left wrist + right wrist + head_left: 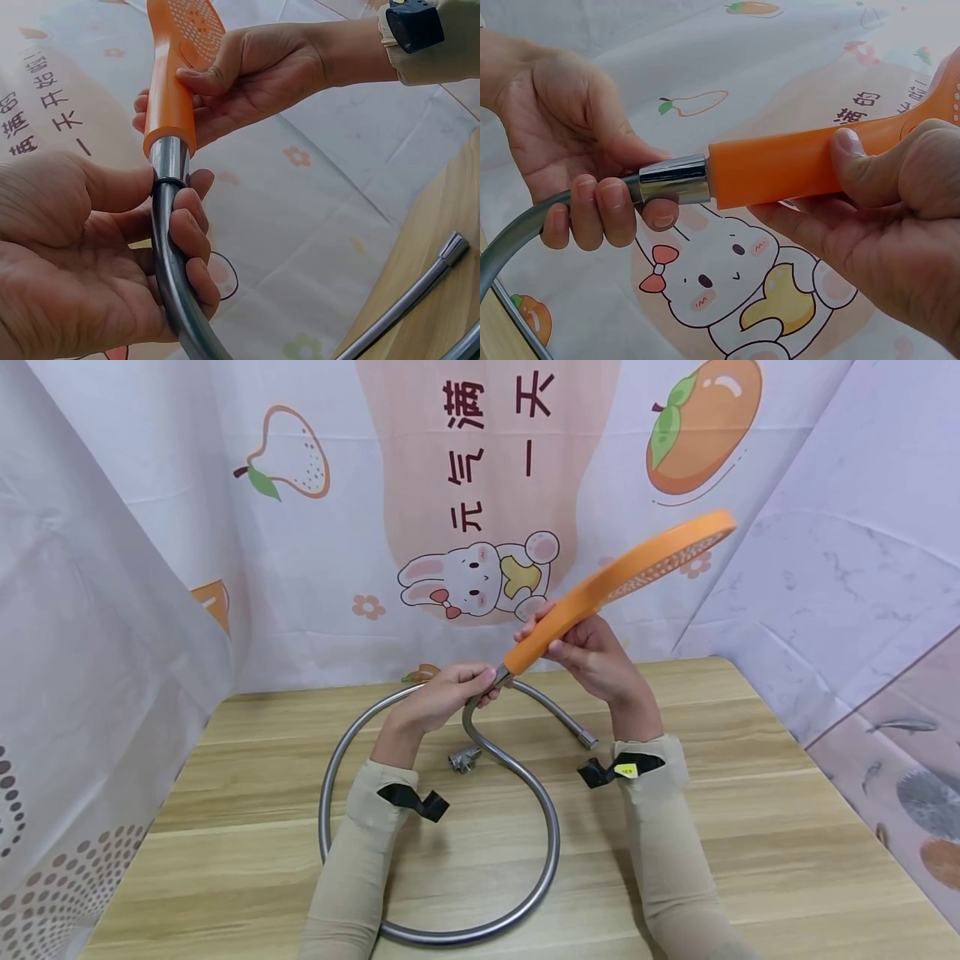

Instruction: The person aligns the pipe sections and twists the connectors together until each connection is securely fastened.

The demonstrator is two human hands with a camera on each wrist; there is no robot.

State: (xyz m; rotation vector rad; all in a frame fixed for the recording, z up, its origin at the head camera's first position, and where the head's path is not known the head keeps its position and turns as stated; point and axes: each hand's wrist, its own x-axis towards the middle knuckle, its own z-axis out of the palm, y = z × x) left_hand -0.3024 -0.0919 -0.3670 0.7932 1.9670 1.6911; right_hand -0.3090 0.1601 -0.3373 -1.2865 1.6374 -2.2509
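An orange shower head [600,583] is held up in the air above the far edge of the surface [787,827], slanting so that its broad, perforated end is high and to the right. The right hand's grip [600,664] is closed about its handle, no wider than the handle is thick, with the thumb on one side and fingers on the other. A shiny metal collar [673,180] meets the lower end of the handle; whether it is screwed tight cannot be told. The left hand's grip [448,693] is curled around the grey metal hose [553,831] just below the handle, its thumb and a fingertip reaching the collar. From there the hose bends down and makes a wide loop on the surface. Its free end [587,740] lies near the right wrist. Between the forearms, a small metal fitting [464,760] lies on the surface, beside the hose. Pale sleeves [667,852] with black straps cover the forearms, and behind everything hangs a white cloth [315,568] printed with fruit, flowers and a rabbit.
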